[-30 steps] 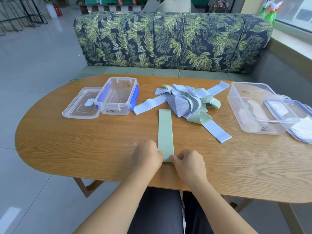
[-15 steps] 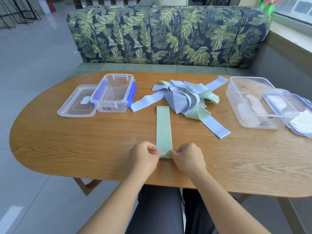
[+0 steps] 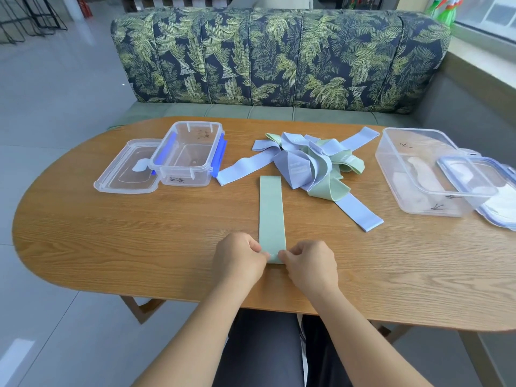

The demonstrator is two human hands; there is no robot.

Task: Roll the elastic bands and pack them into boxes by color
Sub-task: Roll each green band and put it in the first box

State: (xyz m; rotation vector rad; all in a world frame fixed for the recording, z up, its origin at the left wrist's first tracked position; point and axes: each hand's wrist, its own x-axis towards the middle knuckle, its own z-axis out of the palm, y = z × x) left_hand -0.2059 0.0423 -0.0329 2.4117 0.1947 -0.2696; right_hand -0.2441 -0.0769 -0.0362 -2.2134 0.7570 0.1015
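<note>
The left hand (image 3: 240, 258) and the right hand (image 3: 310, 263) each pinched the near end of the green elastic band (image 3: 271, 213) with curled fingers. The band lay flat on the wooden table (image 3: 111, 233). It reached away from the fingers toward the pile of blue and green bands (image 3: 310, 166).
</note>
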